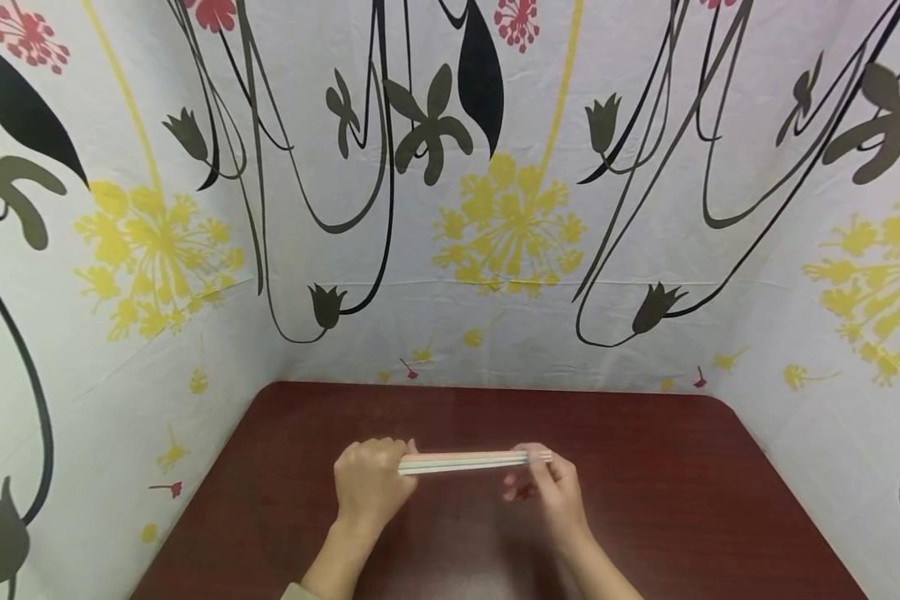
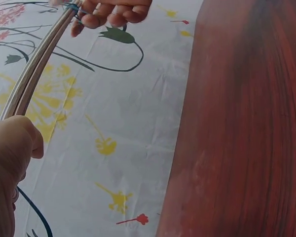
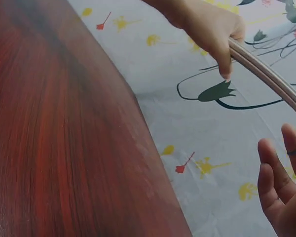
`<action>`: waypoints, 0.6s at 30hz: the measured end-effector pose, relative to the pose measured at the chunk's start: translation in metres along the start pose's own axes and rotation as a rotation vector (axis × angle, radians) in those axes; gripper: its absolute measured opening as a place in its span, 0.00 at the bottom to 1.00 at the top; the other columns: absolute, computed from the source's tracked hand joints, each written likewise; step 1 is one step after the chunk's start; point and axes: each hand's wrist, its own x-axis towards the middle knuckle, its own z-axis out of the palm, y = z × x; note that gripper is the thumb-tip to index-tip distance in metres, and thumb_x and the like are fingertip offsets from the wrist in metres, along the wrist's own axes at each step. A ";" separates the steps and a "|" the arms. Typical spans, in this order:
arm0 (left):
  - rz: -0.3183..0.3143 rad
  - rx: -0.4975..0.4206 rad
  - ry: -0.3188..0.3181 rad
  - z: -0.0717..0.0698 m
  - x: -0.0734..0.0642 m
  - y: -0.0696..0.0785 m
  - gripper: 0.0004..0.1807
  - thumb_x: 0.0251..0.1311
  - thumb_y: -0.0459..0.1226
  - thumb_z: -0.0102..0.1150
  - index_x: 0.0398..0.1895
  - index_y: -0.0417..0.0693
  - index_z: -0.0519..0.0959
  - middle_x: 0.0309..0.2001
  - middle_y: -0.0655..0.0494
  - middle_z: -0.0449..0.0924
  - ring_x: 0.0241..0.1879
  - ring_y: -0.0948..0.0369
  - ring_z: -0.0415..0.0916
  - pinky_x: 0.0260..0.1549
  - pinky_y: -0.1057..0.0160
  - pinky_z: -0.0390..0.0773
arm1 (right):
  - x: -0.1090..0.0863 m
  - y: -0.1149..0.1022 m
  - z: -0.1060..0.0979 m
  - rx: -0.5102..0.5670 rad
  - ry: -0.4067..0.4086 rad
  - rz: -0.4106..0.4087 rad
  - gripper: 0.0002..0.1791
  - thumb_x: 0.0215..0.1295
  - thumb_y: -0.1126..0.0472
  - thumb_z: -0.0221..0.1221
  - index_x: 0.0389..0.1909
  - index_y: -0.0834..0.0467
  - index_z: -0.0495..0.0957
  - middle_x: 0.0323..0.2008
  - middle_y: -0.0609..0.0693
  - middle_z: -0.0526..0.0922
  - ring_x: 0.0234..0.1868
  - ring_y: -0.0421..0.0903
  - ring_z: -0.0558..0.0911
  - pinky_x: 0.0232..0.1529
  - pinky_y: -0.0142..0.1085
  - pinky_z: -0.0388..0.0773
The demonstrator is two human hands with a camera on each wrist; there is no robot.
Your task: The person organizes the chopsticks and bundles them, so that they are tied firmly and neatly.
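A bundle of several pale, slender sticks (image 1: pixel 461 462) is held nearly level above the table in the head view. My left hand (image 1: pixel 371 485) grips its left end in a fist, hiding that end. At the other end, my right hand (image 1: pixel 557 492) has its thumb and forefinger close about the sticks, the remaining fingers loosely bent. A thin blue elastic band (image 2: pixel 73 7) lies round this end in the left wrist view. The right wrist view shows the band (image 3: pixel 295 151) looped over a finger of the right hand, stretched at the picture's edge.
The dark red-brown wooden table (image 1: pixel 270 533) spreads beneath both hands. White fabric (image 1: pixel 450 250) printed with yellow, grey and red flowers hangs behind the table and along both sides.
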 end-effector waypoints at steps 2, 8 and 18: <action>-0.005 -0.001 -0.001 0.000 0.000 0.000 0.19 0.45 0.38 0.60 0.04 0.55 0.63 0.07 0.63 0.63 0.08 0.65 0.50 0.11 0.67 0.53 | 0.000 0.001 0.001 0.010 -0.007 0.034 0.13 0.77 0.69 0.46 0.39 0.75 0.74 0.21 0.54 0.82 0.17 0.46 0.83 0.22 0.42 0.81; -0.052 -0.041 -0.027 0.000 -0.004 -0.001 0.21 0.38 0.36 0.65 0.04 0.58 0.62 0.07 0.65 0.63 0.13 0.71 0.44 0.13 0.71 0.51 | -0.003 0.005 0.000 0.359 -0.131 0.075 0.11 0.72 0.75 0.46 0.44 0.59 0.74 0.25 0.45 0.83 0.21 0.38 0.82 0.27 0.32 0.80; -0.083 -0.041 -0.005 -0.001 -0.003 -0.005 0.18 0.41 0.37 0.64 0.05 0.56 0.67 0.08 0.63 0.65 0.08 0.64 0.54 0.10 0.67 0.54 | -0.009 0.018 -0.010 1.054 -0.308 0.191 0.22 0.78 0.72 0.35 0.52 0.56 0.78 0.47 0.49 0.86 0.45 0.42 0.86 0.50 0.31 0.79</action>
